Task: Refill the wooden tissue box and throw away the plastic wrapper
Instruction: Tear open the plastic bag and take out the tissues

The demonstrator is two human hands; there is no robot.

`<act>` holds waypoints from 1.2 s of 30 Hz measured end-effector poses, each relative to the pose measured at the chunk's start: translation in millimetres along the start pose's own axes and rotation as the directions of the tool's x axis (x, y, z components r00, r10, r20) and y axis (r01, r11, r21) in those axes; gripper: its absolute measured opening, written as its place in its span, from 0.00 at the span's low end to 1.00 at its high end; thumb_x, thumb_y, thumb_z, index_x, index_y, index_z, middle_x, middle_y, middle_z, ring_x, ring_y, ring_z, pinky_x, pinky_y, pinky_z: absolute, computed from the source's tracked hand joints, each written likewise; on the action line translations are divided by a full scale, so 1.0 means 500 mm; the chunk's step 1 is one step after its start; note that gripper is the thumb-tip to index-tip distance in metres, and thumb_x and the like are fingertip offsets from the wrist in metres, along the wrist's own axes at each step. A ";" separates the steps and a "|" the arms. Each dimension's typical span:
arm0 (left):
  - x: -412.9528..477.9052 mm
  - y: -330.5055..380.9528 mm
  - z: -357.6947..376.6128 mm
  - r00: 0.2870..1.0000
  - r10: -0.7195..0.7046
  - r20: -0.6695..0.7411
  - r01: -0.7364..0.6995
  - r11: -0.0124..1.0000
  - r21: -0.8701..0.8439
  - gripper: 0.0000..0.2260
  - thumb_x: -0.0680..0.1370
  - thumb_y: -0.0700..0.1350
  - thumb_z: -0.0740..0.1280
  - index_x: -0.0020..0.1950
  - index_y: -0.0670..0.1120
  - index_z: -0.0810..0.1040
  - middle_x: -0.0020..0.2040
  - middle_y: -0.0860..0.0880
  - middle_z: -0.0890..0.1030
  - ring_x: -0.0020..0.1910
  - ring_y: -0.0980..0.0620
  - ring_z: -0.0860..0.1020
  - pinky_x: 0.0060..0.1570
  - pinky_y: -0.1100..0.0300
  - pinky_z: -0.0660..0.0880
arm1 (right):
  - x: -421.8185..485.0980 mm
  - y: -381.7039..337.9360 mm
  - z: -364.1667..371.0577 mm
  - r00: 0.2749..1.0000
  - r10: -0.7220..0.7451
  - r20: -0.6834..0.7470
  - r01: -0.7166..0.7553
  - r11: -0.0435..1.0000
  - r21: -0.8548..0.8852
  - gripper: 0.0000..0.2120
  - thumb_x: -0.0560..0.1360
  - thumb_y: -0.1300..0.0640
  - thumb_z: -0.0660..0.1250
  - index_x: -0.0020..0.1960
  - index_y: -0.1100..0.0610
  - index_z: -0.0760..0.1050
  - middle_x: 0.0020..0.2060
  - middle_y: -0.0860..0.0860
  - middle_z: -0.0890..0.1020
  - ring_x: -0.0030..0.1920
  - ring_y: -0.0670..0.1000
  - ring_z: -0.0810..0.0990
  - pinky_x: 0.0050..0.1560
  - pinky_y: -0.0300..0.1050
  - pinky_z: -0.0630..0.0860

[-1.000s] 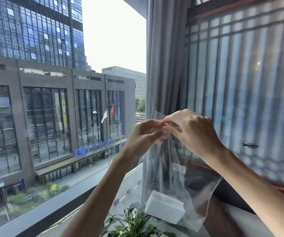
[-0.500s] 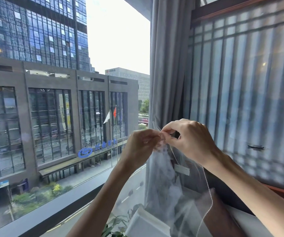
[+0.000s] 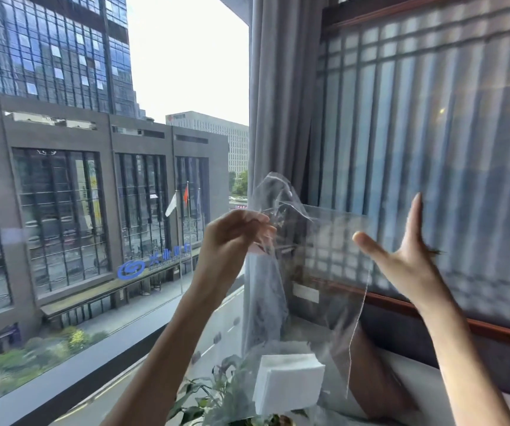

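A clear plastic wrapper point(image 3: 324, 272) hangs in front of me at chest height. My left hand point(image 3: 232, 238) pinches its top left corner. A white stack of tissues point(image 3: 287, 385) sits at the bottom of the wrapper, near the lower edge of the view. My right hand point(image 3: 407, 259) is off the wrapper, spread wide to its right with the palm facing left and the fingers pointing up. The wooden tissue box is not in view.
A large window point(image 3: 93, 179) fills the left half, with a grey curtain point(image 3: 278, 103) beside it. A slatted screen with a wooden frame point(image 3: 432, 118) covers the right. A green leafy plant point(image 3: 216, 395) and a brown cushion point(image 3: 373, 379) lie below the wrapper.
My right hand has let go of the wrapper top and swung out to the right with fingers spread. The wrapper's mouth has opened out and now hangs from my left hand alone.
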State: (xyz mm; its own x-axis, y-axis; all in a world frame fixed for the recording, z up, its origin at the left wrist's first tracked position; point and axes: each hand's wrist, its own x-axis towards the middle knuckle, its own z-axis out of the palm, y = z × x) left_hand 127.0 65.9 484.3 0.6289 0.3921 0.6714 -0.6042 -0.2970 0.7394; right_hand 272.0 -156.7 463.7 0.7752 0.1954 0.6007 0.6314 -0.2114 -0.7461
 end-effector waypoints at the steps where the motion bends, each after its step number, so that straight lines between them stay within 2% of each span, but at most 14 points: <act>1: 0.003 0.003 -0.007 1.000 -0.021 -0.005 0.021 1.000 -0.002 0.07 0.77 0.29 0.63 0.50 0.33 0.80 0.41 0.41 0.84 0.37 0.52 0.83 0.38 0.63 0.78 | -0.012 0.010 0.015 0.982 0.102 0.160 -0.142 0.954 0.263 0.69 0.51 0.25 0.74 0.79 0.41 0.37 0.78 0.56 0.60 0.75 0.54 0.65 0.74 0.57 0.61; 2: 0.007 0.003 -0.012 0.998 -0.062 -0.028 0.062 0.998 -0.003 0.08 0.77 0.29 0.62 0.51 0.34 0.80 0.42 0.41 0.85 0.39 0.51 0.83 0.39 0.61 0.79 | -0.021 0.015 0.036 0.938 0.136 0.320 -0.279 0.843 0.459 0.70 0.50 0.31 0.79 0.80 0.42 0.40 0.73 0.59 0.70 0.69 0.55 0.74 0.68 0.57 0.70; 4: 0.014 0.006 -0.020 0.982 -0.103 -0.157 0.117 0.990 0.083 0.14 0.76 0.30 0.59 0.57 0.38 0.77 0.52 0.41 0.84 0.48 0.49 0.82 0.50 0.53 0.79 | -0.025 0.013 0.084 0.888 0.103 0.447 -0.373 0.731 0.572 0.60 0.56 0.45 0.83 0.80 0.50 0.53 0.57 0.56 0.84 0.51 0.51 0.85 0.51 0.48 0.81; 6: 0.017 0.007 -0.032 0.933 0.213 -0.290 -0.062 0.888 0.455 0.23 0.72 0.35 0.59 0.68 0.43 0.69 0.66 0.41 0.74 0.64 0.46 0.73 0.66 0.46 0.70 | -0.026 -0.003 0.130 0.913 0.048 0.404 -0.280 0.794 0.539 0.46 0.64 0.54 0.79 0.77 0.52 0.61 0.47 0.54 0.88 0.41 0.48 0.86 0.40 0.40 0.80; 8: 0.028 -0.003 -0.052 0.779 0.627 -0.006 -0.334 0.424 0.842 0.22 0.74 0.44 0.63 0.69 0.46 0.68 0.69 0.42 0.69 0.71 0.42 0.65 0.72 0.41 0.59 | -0.029 -0.022 0.159 0.937 -0.027 0.348 -0.175 0.826 0.536 0.44 0.65 0.55 0.78 0.76 0.51 0.61 0.44 0.56 0.88 0.39 0.50 0.85 0.36 0.37 0.79; 9: 0.038 -0.005 -0.061 0.724 0.657 0.209 -0.437 0.204 0.876 0.19 0.76 0.51 0.65 0.66 0.49 0.71 0.68 0.43 0.70 0.72 0.42 0.64 0.73 0.39 0.55 | -0.031 -0.030 0.166 0.941 -0.063 0.332 -0.134 0.832 0.538 0.44 0.66 0.54 0.79 0.76 0.50 0.61 0.42 0.57 0.88 0.39 0.50 0.84 0.36 0.35 0.78; 11: 0.060 -0.003 -0.080 0.704 0.512 0.492 -0.577 0.008 0.816 0.21 0.74 0.63 0.66 0.60 0.52 0.75 0.64 0.46 0.74 0.70 0.43 0.66 0.74 0.39 0.52 | -0.033 -0.041 0.164 0.942 -0.114 0.316 -0.079 0.839 0.538 0.45 0.66 0.53 0.80 0.76 0.46 0.60 0.40 0.57 0.87 0.37 0.50 0.83 0.36 0.31 0.76; 16: 0.096 0.014 -0.099 0.679 0.302 0.670 -0.708 0.028 0.705 0.16 0.71 0.65 0.65 0.48 0.54 0.76 0.53 0.52 0.79 0.57 0.50 0.71 0.62 0.52 0.65 | -0.038 -0.043 0.130 0.926 -0.123 0.357 -0.092 0.843 0.531 0.47 0.65 0.54 0.80 0.77 0.45 0.58 0.41 0.57 0.87 0.42 0.52 0.86 0.38 0.33 0.77; 23: 0.126 0.068 -0.058 0.717 0.064 0.694 -0.629 0.489 0.605 0.05 0.73 0.50 0.72 0.42 0.51 0.80 0.39 0.60 0.77 0.42 0.62 0.74 0.46 0.68 0.71 | -0.051 -0.031 0.083 0.945 -0.086 0.314 -0.094 0.852 0.515 0.49 0.63 0.54 0.80 0.78 0.47 0.58 0.38 0.55 0.87 0.39 0.51 0.86 0.37 0.32 0.77; 27: 0.138 0.099 -0.052 0.847 0.115 0.519 -0.464 0.636 0.616 0.07 0.76 0.45 0.70 0.39 0.54 0.77 0.37 0.58 0.78 0.35 0.68 0.74 0.38 0.75 0.70 | -0.076 -0.026 0.074 0.931 -0.073 0.357 -0.115 0.871 0.478 0.51 0.63 0.50 0.80 0.78 0.47 0.56 0.40 0.56 0.88 0.41 0.53 0.87 0.39 0.36 0.78; 29: 0.137 0.099 -0.038 0.870 0.143 0.472 -0.462 0.570 0.679 0.04 0.77 0.49 0.68 0.42 0.52 0.77 0.41 0.56 0.79 0.39 0.67 0.74 0.44 0.66 0.71 | -0.087 -0.027 0.081 0.937 -0.077 0.342 -0.110 0.861 0.496 0.50 0.63 0.51 0.80 0.78 0.47 0.57 0.39 0.57 0.87 0.40 0.54 0.87 0.39 0.39 0.80; 31: 0.122 0.088 -0.009 0.849 0.222 0.480 -0.528 0.375 0.762 0.10 0.76 0.59 0.64 0.50 0.54 0.76 0.49 0.57 0.79 0.50 0.60 0.73 0.51 0.58 0.67 | -0.097 -0.032 0.089 0.945 -0.072 0.319 -0.107 0.854 0.509 0.50 0.63 0.53 0.79 0.78 0.47 0.56 0.38 0.57 0.87 0.39 0.53 0.86 0.37 0.38 0.79; 34: 0.092 0.086 0.050 0.689 0.245 0.683 -0.720 0.118 0.684 0.23 0.69 0.72 0.59 0.56 0.59 0.73 0.53 0.60 0.77 0.53 0.59 0.69 0.54 0.57 0.66 | -0.114 -0.038 0.098 0.945 -0.071 0.319 -0.108 0.853 0.511 0.48 0.67 0.57 0.78 0.78 0.47 0.55 0.39 0.57 0.87 0.38 0.52 0.86 0.36 0.35 0.78; 36: 0.088 0.079 0.075 0.584 0.203 0.786 -0.807 0.046 0.589 0.20 0.70 0.69 0.61 0.51 0.57 0.77 0.49 0.59 0.78 0.50 0.59 0.71 0.54 0.56 0.70 | -0.123 -0.043 0.099 0.939 -0.078 0.334 -0.104 0.864 0.493 0.46 0.70 0.60 0.77 0.78 0.46 0.55 0.39 0.56 0.87 0.39 0.52 0.87 0.37 0.35 0.79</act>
State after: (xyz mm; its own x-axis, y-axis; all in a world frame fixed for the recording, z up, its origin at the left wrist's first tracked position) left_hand 149.0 39.0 545.2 0.6291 -0.5151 0.5821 -0.2477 -0.8427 -0.4781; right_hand 209.9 -117.0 428.5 0.6730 0.5197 0.5262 0.4556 0.2692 -0.8485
